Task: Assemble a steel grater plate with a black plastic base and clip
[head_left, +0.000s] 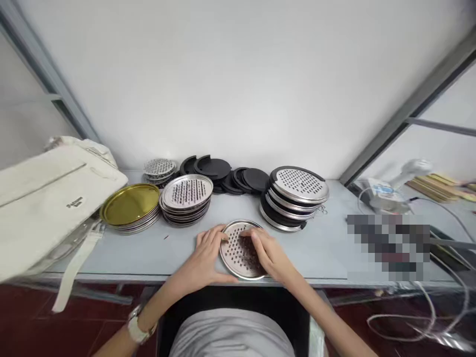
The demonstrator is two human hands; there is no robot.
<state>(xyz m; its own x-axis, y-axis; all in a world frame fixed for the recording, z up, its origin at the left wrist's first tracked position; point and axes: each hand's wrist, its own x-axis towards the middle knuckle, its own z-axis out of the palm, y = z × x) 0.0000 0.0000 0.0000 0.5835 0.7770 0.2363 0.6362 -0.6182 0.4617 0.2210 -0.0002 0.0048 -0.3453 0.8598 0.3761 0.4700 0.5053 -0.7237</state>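
Observation:
A round metal grater disc [235, 254] with many punched holes lies at the front edge of the table. My left hand [208, 258] is around its left rim, fingers on the far left and thumb along the near edge. My right hand [270, 253] is bent over the disc's right part, its fingertips drawn together on the perforated face. Whether something small is between those fingers is hidden. Behind my left hand stands a stack of similar grater discs [188, 192], beside a stack topped by a gold-coloured round plate [131, 204].
Black round pieces [256, 177] lie along the wall. At right stands a stack of metal discs in black rims [301, 184]; a smaller grater stack [159, 167] is at the back left. A white bag [55, 198] overhangs the left end. A white device [385, 191] with cables sits far right.

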